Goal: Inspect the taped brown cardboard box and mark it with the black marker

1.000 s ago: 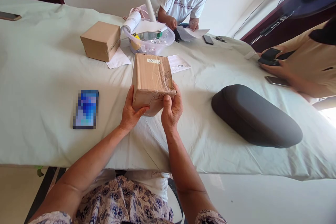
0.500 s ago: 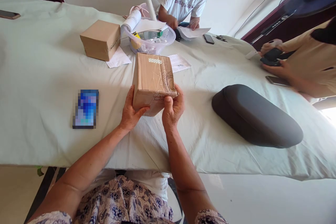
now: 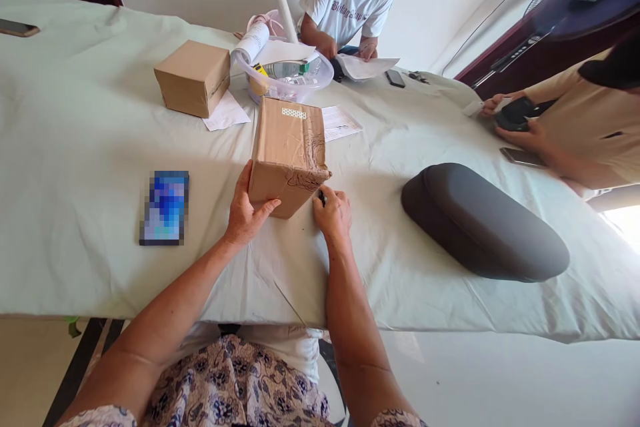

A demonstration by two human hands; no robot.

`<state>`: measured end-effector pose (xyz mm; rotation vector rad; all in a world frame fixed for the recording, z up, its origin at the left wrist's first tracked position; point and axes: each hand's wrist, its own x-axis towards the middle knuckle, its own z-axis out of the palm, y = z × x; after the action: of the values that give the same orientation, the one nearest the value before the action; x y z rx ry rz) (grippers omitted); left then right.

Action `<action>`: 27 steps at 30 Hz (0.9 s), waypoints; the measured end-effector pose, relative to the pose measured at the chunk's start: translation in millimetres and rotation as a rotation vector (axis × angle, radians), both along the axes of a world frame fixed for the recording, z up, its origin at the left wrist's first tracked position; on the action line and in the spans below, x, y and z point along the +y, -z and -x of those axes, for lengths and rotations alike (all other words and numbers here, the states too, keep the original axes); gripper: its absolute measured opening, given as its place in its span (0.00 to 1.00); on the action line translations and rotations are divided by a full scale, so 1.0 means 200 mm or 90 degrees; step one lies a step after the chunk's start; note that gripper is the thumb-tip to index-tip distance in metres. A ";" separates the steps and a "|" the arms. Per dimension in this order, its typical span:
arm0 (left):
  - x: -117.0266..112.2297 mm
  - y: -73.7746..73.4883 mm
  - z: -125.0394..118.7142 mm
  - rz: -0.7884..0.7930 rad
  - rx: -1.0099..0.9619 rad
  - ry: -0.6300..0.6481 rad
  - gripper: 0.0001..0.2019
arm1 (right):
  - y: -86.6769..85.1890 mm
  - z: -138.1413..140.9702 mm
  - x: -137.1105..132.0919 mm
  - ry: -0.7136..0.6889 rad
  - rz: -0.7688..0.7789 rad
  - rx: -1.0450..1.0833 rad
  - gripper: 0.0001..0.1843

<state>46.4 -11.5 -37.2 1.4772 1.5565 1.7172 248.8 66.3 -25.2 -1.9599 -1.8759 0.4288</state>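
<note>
A taped cardboard box with pen scribbles along its right edge is tilted over the cloth in front of me. My left hand grips its near left corner, thumb on the front face and fingers round the side. Just right of the box, my right hand is closed by the cloth, apart from the cardboard. Between its thumb and fingers shows a small dark object, too covered to name. Behind the box lies a printed sheet with a thin pen-like thing on it.
A second cardboard box and a lilac basin with a bottle and paper rolls stand behind. A phone lies left, a dark padded seat right. Two people sit across and at right, one handling papers.
My right hand has let go of the box's right side and dropped beside it, now closed round a small dark object. The box has shifted slightly left in my left hand.
</note>
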 end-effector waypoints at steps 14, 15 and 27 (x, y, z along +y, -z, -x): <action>-0.02 -0.01 -0.03 0.013 -0.022 -0.016 0.45 | -0.08 0.02 -0.02 -0.078 -0.108 0.684 0.23; -0.02 -0.01 -0.03 0.015 -0.027 -0.013 0.46 | -0.09 0.03 -0.03 -0.081 -0.147 0.678 0.22; -0.03 -0.01 -0.04 0.027 -0.042 -0.018 0.46 | -0.34 0.17 -0.34 -0.304 -0.806 0.488 0.14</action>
<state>54.2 -16.6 -34.8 1.3703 1.5766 1.7202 214.0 -1.6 43.0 -0.4155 -1.4215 0.0244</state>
